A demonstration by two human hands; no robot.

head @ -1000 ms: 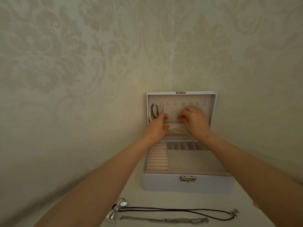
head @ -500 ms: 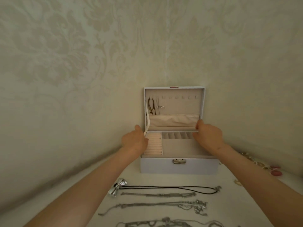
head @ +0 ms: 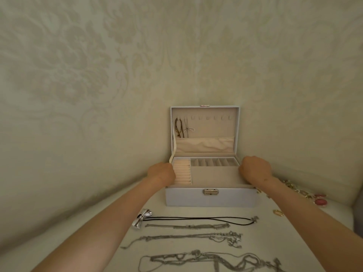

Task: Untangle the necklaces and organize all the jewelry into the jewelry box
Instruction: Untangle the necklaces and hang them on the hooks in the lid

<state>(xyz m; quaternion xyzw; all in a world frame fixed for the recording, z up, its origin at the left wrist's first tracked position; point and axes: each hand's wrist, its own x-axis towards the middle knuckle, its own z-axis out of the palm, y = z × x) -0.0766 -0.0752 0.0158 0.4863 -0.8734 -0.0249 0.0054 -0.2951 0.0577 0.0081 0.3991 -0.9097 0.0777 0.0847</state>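
Observation:
The white jewelry box [head: 211,199] stands open against the wall. Two necklaces [head: 180,127] hang on hooks at the left of its lid. My left hand [head: 162,172] grips the box's left side by the ring rolls, fingers curled over the edge. On the right side my right hand [head: 255,169] grips the rim the same way. In front of the box lie a black cord necklace [head: 196,218] with a silver bow pendant [head: 141,220], two silver chains [head: 186,226] [head: 182,237] and a tangled bunch of chains [head: 212,260].
Right of the box lie a gold chain piece [head: 294,188], pink round pieces [head: 321,202] and a gold ring [head: 278,212]. The patterned wall stands close behind the box. The white table surface [head: 275,242] runs toward me.
Both hands came down from the hooks and pocket in the lid to the two sides of the box base. The view tilted down, showing more chains in front.

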